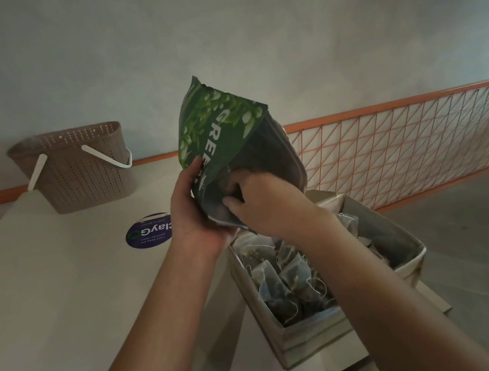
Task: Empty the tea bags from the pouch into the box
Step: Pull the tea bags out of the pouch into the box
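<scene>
Left hand [191, 205] grips pouch [225, 144] wall; right hand [266, 201] reaches inside, fingers curled (contents unseen). Pouch mouth tilts down, directly above box [320, 328].

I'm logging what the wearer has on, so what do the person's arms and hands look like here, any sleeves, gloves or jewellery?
Both forearms are bare up to the frame edge: no sleeves show. The left hand and the right hand wear no gloves, and no watch, bracelet or ring can be seen. No markings show, though the light is dim.
</scene>
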`<state>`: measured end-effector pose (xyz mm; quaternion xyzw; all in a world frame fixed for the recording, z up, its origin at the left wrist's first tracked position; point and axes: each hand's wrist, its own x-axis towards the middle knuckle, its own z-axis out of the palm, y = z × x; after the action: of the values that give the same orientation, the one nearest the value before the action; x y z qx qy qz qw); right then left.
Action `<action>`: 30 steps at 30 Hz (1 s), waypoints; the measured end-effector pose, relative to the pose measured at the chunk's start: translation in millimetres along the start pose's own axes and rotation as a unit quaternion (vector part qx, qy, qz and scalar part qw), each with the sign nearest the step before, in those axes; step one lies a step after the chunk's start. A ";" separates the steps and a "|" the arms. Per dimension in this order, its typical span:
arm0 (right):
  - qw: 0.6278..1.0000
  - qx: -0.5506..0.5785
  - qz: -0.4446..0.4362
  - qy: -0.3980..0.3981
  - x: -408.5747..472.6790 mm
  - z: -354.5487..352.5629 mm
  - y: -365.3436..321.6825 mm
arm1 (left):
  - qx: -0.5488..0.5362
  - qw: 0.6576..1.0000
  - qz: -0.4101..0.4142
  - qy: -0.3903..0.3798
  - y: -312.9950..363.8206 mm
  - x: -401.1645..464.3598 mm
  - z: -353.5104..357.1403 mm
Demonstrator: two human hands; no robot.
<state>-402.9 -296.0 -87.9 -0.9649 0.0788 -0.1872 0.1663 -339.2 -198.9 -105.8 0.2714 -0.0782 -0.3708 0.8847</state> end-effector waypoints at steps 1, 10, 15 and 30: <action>1.000 0.008 -0.005 -0.007 -4.9 -2.7 -0.2 | 0.002 1.000 -0.001 0.002 0.5 -0.5 -0.4; 0.993 0.089 -0.080 0.007 -36.1 -17.9 8.7 | 0.013 1.000 -0.003 0.002 1.2 2.2 -2.5; 0.974 0.192 -0.064 0.106 -54.2 -20.2 27.5 | -0.004 1.000 0.005 -0.003 -1.1 3.9 -5.3; 0.986 0.127 -0.011 0.108 -98.7 -2.2 51.3 | -0.013 0.998 0.011 -0.066 -4.1 2.4 -29.6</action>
<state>-498.9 -323.3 -137.1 -0.9110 0.0613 -0.3007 0.2755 -330.0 -190.5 -133.0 0.2342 -0.1352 -0.3789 0.8851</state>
